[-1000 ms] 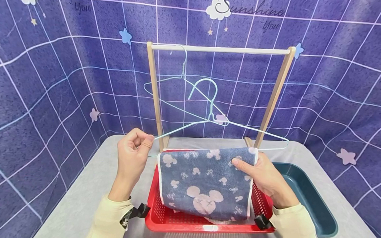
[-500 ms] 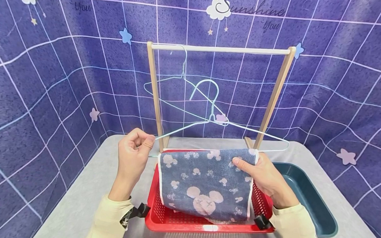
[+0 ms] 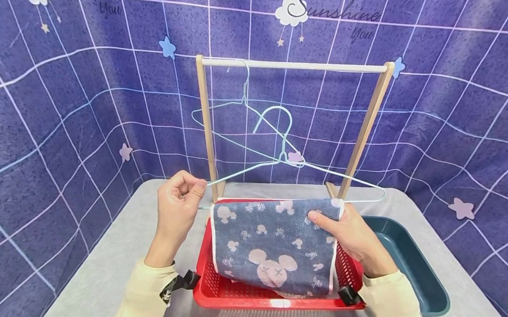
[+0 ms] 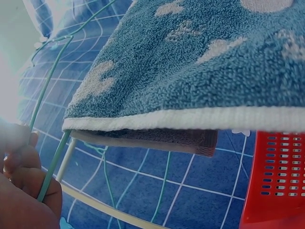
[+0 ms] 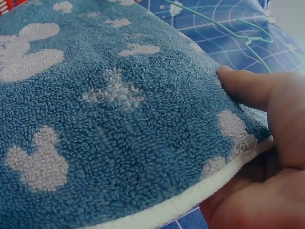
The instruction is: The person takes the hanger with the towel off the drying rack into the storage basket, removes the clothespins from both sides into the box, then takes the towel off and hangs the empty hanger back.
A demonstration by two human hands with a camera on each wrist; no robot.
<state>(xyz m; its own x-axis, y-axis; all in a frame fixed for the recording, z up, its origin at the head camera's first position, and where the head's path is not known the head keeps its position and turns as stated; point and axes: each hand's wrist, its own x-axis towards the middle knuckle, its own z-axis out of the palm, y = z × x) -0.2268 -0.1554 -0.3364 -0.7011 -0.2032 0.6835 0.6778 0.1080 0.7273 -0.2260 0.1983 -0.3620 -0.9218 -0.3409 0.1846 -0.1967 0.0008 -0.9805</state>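
Observation:
A blue towel (image 3: 275, 242) with pale mouse-head patterns and white edging hangs folded over the bottom bar of a light-blue wire clothes hanger (image 3: 249, 169). My left hand (image 3: 177, 207) grips the hanger's left end; the left wrist view shows fingers curled round the wire (image 4: 53, 167). At the towel's upper right corner, my right hand (image 3: 358, 237) pinches the cloth, thumb in front and the other fingers behind. In the right wrist view the thumb (image 5: 248, 88) presses on the terry surface. The hanger's hook points up, apart from the rack's rail.
Beneath the towel stands a red perforated basket (image 3: 280, 304), with some cloth partly visible inside. A wooden rack (image 3: 294, 65) with a white rail rises behind, bearing another wire hanger (image 3: 245, 87) at its left. A dark teal tub (image 3: 436, 281) lies at the right on the grey table (image 3: 112, 266).
The hanger and towel have shifted very slightly since a second ago, the hook a little to the right. Both hands keep their hold, almost still.

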